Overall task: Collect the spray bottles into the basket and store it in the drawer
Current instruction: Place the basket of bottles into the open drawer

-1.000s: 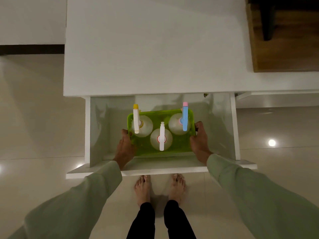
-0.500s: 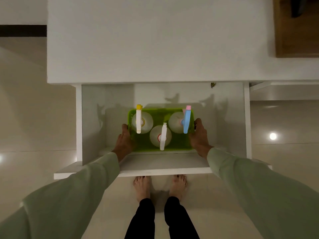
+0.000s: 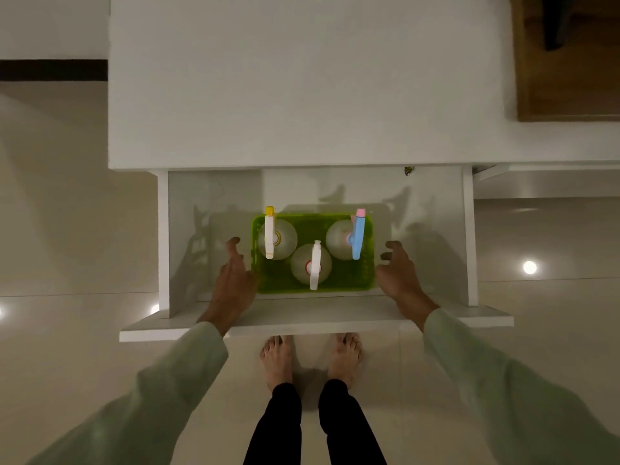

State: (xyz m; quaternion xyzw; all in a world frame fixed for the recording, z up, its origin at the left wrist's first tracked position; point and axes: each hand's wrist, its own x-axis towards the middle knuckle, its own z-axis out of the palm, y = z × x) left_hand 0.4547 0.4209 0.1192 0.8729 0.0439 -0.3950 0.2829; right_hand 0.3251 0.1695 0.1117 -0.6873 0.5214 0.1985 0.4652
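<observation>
Basket (image 3: 335,283) sits in drawer (image 3: 468,236) between both spread hands (image 3: 235,280).

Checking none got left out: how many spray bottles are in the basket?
3, all upright in the green basket inside the open drawer: yellow-tipped bottle at back left, blue-headed bottle at back right, white-headed bottle front centre. None seen elsewhere.

The far end of the drawer (image 3: 432,209) runs hidden under the counter (image 3: 302,95). Spray heads cover much of each bottle (image 3: 310,263); their labels are too small to read. Both sleeves (image 3: 161,391) are cut off by the near edge.
</observation>
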